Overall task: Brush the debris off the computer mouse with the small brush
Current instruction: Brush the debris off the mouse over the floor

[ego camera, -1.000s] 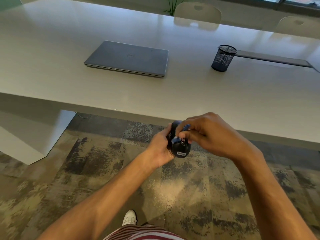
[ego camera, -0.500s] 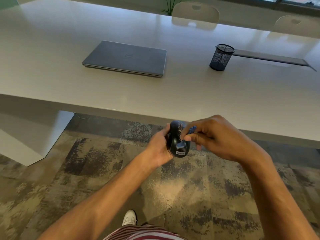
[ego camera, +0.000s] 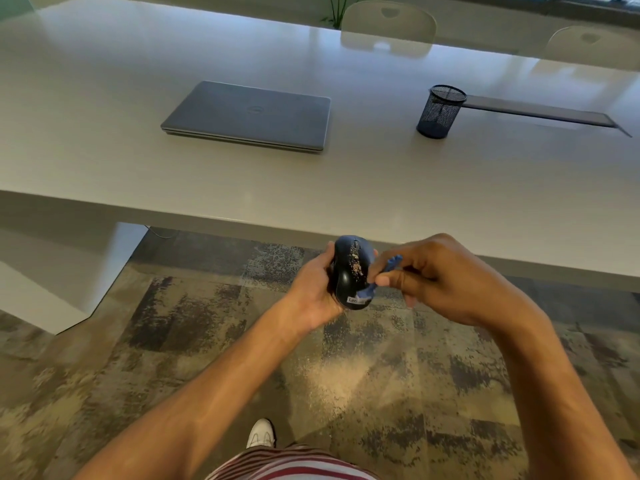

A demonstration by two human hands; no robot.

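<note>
brush (ego camera: pixel 367 290) (bristles blurred), handle hidden in right hand (ego camera: pixel 440 278)

bare forearms, red/white striped top (ego camera: pixel 291 467), white shoe (ego camera: pixel 261 434)

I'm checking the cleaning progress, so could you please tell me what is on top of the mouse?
Tan debris specks lie down the middle of the mouse. The blue brush touches its lower right edge. The left hand covers its left side.

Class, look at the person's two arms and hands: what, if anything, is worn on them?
Nothing: the left hand and right hand are bare, with no gloves, rings, watch or bands showing. Both forearms are bare to the frame's edge, so no sleeves show.
</note>
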